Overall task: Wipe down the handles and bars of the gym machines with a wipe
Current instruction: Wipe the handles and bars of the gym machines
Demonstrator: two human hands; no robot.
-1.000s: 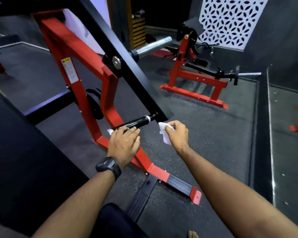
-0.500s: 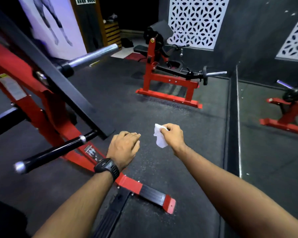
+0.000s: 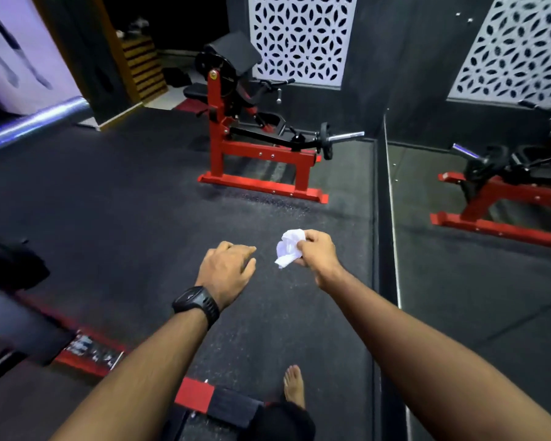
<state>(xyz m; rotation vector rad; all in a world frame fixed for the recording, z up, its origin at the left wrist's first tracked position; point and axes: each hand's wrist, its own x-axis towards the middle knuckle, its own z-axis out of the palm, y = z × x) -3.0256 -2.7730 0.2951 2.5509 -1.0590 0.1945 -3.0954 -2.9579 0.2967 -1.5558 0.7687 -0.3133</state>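
My right hand [image 3: 317, 253] pinches a crumpled white wipe [image 3: 288, 248] in mid-air over the dark floor. My left hand [image 3: 226, 270], with a black watch on its wrist, hangs beside it with relaxed fingers and holds nothing. Ahead stands a red and black gym machine [image 3: 255, 154] with a chrome bar end [image 3: 347, 136] pointing right. The machine near me shows only as a blurred chrome bar [image 3: 35, 120] at the left edge and a red base [image 3: 89, 351] at lower left.
A mirror wall [image 3: 490, 249] on the right reflects the red machine. A black step edge [image 3: 380, 218] runs along it. A white patterned panel [image 3: 299, 36] hangs on the back wall. My bare foot [image 3: 293, 386] stands near a red and black foot plate [image 3: 217, 399].
My view has swung right, away from the near machine. My left hand left its black handle, which is now out of view. Both hands have come off the machine; the wipe stays in my right hand.
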